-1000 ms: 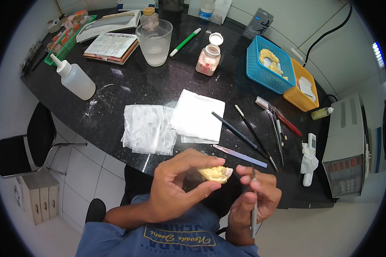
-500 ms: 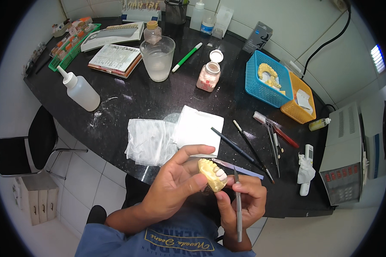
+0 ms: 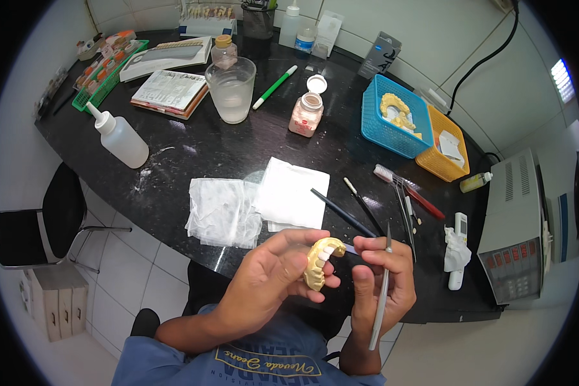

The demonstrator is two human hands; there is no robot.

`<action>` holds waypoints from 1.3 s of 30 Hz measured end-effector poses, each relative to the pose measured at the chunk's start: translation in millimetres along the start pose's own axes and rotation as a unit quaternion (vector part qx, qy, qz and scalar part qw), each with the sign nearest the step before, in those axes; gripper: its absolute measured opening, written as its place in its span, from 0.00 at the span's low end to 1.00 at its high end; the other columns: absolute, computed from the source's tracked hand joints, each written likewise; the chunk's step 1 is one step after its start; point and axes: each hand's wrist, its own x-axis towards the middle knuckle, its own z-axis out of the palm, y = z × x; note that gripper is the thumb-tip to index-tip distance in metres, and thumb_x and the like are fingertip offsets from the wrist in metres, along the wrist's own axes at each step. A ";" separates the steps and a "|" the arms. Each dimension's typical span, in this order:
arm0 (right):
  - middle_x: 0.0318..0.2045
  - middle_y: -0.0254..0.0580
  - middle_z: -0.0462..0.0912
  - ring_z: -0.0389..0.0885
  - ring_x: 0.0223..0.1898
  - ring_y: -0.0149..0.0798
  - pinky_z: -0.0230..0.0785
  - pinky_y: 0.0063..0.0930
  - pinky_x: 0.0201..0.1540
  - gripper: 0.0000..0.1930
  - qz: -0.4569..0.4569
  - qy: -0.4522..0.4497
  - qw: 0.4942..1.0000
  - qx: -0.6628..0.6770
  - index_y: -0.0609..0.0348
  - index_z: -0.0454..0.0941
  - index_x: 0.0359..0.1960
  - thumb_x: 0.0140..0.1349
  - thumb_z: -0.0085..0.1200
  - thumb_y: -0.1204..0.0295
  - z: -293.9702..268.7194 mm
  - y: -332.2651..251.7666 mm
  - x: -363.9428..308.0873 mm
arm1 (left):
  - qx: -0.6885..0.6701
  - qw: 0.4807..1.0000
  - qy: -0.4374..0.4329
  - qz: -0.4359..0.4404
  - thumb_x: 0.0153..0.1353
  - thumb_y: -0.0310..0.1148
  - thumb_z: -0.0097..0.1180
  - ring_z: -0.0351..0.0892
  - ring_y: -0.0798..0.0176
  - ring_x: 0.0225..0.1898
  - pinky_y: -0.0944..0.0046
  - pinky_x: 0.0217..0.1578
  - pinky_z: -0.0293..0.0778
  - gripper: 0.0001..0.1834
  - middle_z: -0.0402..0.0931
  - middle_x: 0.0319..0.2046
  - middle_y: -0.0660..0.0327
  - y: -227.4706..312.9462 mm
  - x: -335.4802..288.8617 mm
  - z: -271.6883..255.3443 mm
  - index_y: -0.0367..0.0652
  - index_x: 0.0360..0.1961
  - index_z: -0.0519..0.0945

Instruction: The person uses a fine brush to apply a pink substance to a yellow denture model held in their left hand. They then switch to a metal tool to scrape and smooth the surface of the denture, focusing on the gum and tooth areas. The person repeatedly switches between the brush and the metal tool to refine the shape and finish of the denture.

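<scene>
Between the thumb and fingers of my left hand [image 3: 273, 267] is a yellow dental plaster model [image 3: 316, 267] of an arch of teeth. A few whitish crowns [image 3: 329, 252] stand out on its row of teeth. My right hand [image 3: 386, 276], a little to the right of the model and apart from it, grips a slim metal carving knife [image 3: 382, 302]. The tool stands nearly upright, its pointed tip up, and crosses in front of my fingers. Beyond my hands lie folded white tissues [image 3: 293, 190] and a crinkled white cloth [image 3: 222, 212].
Long brushes [image 3: 344, 212], a toothbrush [image 3: 385, 172] and tweezers [image 3: 405, 219] lie on the black table [image 3: 167, 212]. Farther back stand an open powder jar [image 3: 306, 116], a glass of water [image 3: 230, 96], a squeeze bottle [image 3: 123, 141], and blue [image 3: 379, 138] and orange [image 3: 441, 167] baskets. A furnace-like machine [image 3: 514, 225] flanks the right.
My left hand has turned the model so its arch opens another way. The right hand has drawn off it to the right, still holding the carving knife.
</scene>
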 end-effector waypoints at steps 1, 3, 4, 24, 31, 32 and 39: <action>0.38 0.49 0.80 0.82 0.40 0.41 0.75 0.29 0.42 0.08 0.007 0.008 1.000 0.021 0.63 0.79 0.37 0.59 0.63 0.74 4.3 -1.8 1.6 | 0.011 1.000 -0.003 -0.007 0.72 0.41 0.48 0.83 0.59 0.46 0.67 0.37 0.82 0.25 0.78 0.42 0.53 -0.1 -0.7 -0.2 0.34 0.62 0.65; 0.36 0.48 0.82 0.83 0.38 0.39 0.75 0.27 0.39 0.09 0.006 0.006 1.000 0.022 0.62 0.81 0.36 0.53 0.66 0.80 5.1 -3.2 1.1 | 0.006 0.999 -0.027 -0.032 0.72 0.42 0.47 0.83 0.59 0.44 0.69 0.35 0.81 0.26 0.78 0.42 0.53 0.8 -0.2 -2.0 0.34 0.62 0.66; 0.36 0.47 0.82 0.83 0.37 0.38 0.75 0.26 0.38 0.09 -0.003 -0.003 1.000 0.002 0.62 0.81 0.35 0.52 0.66 0.81 2.4 -3.4 0.7 | 0.004 0.998 -0.040 -0.046 0.72 0.42 0.47 0.83 0.60 0.43 0.70 0.34 0.80 0.26 0.78 0.43 0.53 1.0 0.9 -1.3 0.34 0.62 0.66; 0.33 0.46 0.76 0.78 0.35 0.40 0.72 0.34 0.46 0.33 -0.066 0.051 0.984 0.160 0.64 0.69 0.45 0.68 0.39 0.39 9.6 5.6 -28.9 | 0.521 0.785 0.072 0.327 0.57 0.24 0.62 0.82 0.59 0.36 0.66 0.36 0.77 0.18 0.82 0.37 0.53 -13.0 4.6 -5.4 0.34 0.50 0.80; 0.30 0.40 0.80 0.82 0.34 0.41 0.74 0.44 0.50 0.11 -0.119 -0.025 0.992 0.031 0.55 0.75 0.39 0.58 0.62 0.68 0.0 3.8 -22.4 | 0.537 0.741 0.080 0.394 0.50 0.20 0.65 0.82 0.54 0.35 0.63 0.35 0.78 0.20 0.82 0.37 0.52 -21.6 8.7 -10.1 0.34 0.47 0.82; 0.30 0.39 0.80 0.83 0.35 0.41 0.73 0.45 0.52 0.11 -0.117 -0.015 0.992 0.043 0.55 0.75 0.38 0.57 0.63 0.70 3.0 4.8 -23.9 | 0.534 0.743 0.082 0.396 0.49 0.19 0.65 0.82 0.54 0.35 0.63 0.34 0.78 0.20 0.82 0.37 0.52 -22.0 9.1 -10.1 0.35 0.47 0.82; 0.30 0.38 0.82 0.86 0.43 0.49 0.71 0.51 0.59 0.14 -0.112 -0.057 0.991 0.046 0.55 0.75 0.39 0.53 0.66 0.73 5.4 8.2 -23.5 | 0.542 0.721 0.085 0.423 0.45 0.17 0.65 0.81 0.57 0.35 0.64 0.34 0.77 0.23 0.81 0.35 0.54 -23.9 11.8 -11.7 0.35 0.47 0.83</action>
